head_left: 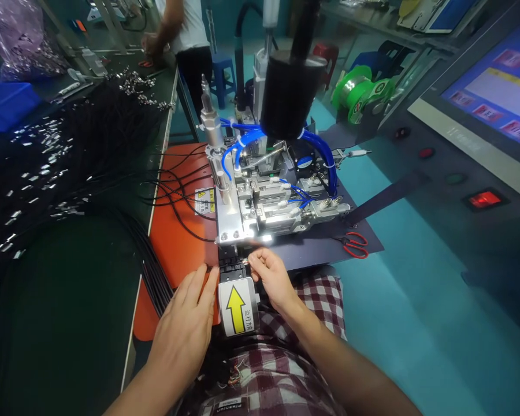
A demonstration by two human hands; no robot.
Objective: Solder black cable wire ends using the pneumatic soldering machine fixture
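My left hand (186, 315) lies at the orange plate (167, 231), its fingertips at the left edge of a black fixture (233, 270); what it holds, if anything, is hidden. On the fixture's right side, my right hand (271, 277) pinches something small and pale that I cannot make out. A white label with a yellow arrow (238, 306) sits just below the fixture. Beyond the hands stands a metal machine (277, 202) with blue air tubes (329, 156). Black cables (182, 196) run over the orange plate into its left side.
A bundle of black cables (156, 277) lies left of my left hand. Red-handled scissors (355, 245) rest on the dark plate at right. A black cylinder (291, 92) hangs above the machine. A control screen (498, 86) stands at right. Another person (190, 34) stands at the far left table.
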